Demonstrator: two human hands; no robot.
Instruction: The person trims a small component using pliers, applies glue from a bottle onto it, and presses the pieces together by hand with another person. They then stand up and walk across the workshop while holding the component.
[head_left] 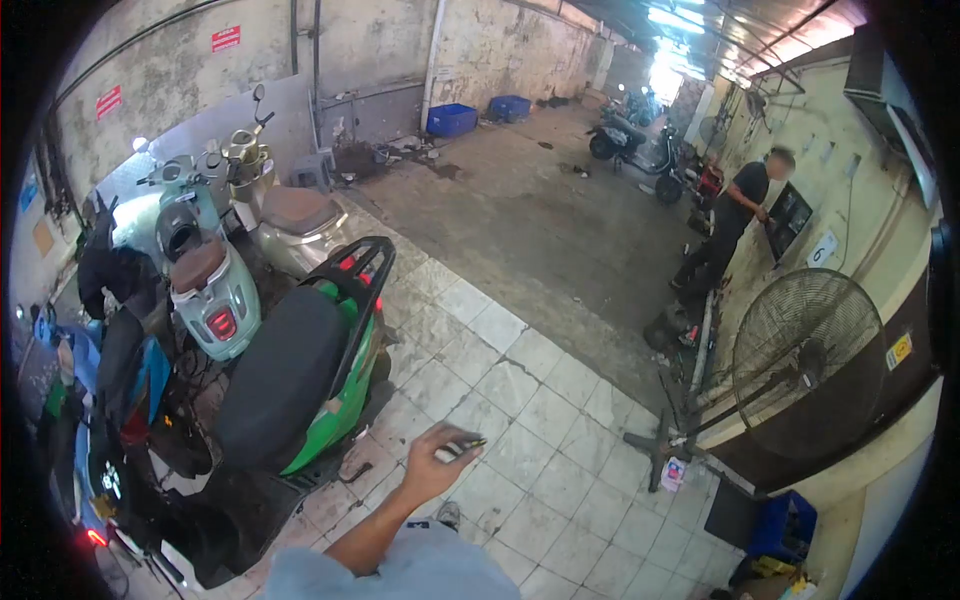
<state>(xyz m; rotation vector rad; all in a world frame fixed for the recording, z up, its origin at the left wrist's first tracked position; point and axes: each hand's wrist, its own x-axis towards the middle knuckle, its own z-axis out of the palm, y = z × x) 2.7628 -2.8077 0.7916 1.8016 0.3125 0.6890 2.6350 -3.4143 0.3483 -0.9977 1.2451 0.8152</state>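
My left hand [437, 465] is raised in front of my body, over the tiled floor [530, 470]. Its thumb and fingers are closed in a pinch. Between the fingertips is a small dark, slightly yellowish object [477, 443], too small to name. To the left of the hand stands a green scooter [335, 430] with a long black seat and a black rear grab rail; the hand is apart from it. My right hand is out of view.
More scooters, one mint green [215, 300] and one beige [300, 215], stand at the left. A standing fan [808, 362] is at the right, its base on the tiles. Further back, a person [735, 215] in dark clothes faces the wall. Blue bins [452, 121] line the far wall.
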